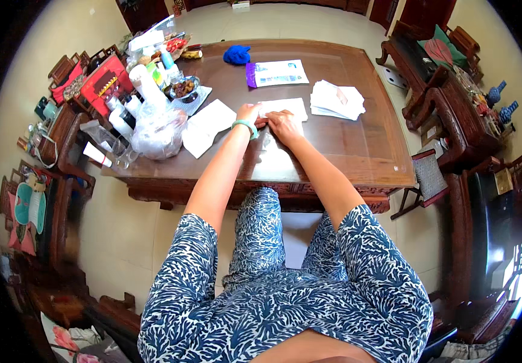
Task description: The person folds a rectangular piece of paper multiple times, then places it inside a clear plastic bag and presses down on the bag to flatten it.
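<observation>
White paper sheet (285, 107) lies pinched under both my hands, left hand (250, 113) and right hand (284, 124), fingers closed on its near edge, on the counter (357, 145), a finished stack (336, 100) to my right, flat sheets (207, 126) left.

You've got a dark wooden table (357, 151). On it: white sheet (285, 107) under your hands, white paper stack (336, 100) to its right, purple-edged leaflet (276, 73), blue cloth (236, 54), flat white packet (206, 126), clear plastic bag (157, 130), bottles (129, 106) and snack dish (183, 88) crowding the left end.
</observation>
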The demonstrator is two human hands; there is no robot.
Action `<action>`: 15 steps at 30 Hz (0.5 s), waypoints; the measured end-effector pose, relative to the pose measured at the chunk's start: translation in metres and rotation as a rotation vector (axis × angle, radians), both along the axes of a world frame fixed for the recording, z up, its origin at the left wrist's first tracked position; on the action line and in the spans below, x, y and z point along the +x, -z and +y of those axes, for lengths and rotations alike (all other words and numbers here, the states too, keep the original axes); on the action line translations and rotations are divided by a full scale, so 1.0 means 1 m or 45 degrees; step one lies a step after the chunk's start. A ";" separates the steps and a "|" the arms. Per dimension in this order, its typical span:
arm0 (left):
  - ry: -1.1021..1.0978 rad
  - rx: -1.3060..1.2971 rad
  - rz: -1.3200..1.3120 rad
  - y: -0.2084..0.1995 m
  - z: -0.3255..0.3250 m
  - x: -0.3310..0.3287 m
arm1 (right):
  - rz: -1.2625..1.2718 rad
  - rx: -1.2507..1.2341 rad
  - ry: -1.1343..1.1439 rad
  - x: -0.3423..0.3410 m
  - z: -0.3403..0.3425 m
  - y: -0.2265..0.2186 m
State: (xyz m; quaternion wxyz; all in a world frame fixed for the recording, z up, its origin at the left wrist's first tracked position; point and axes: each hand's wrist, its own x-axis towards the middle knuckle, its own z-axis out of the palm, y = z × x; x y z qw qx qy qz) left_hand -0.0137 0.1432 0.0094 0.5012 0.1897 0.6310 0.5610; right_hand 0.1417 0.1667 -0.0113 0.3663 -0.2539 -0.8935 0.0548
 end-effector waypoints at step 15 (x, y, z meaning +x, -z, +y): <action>0.215 0.044 0.507 0.010 0.014 0.016 | 0.465 0.105 0.049 0.026 0.001 -0.016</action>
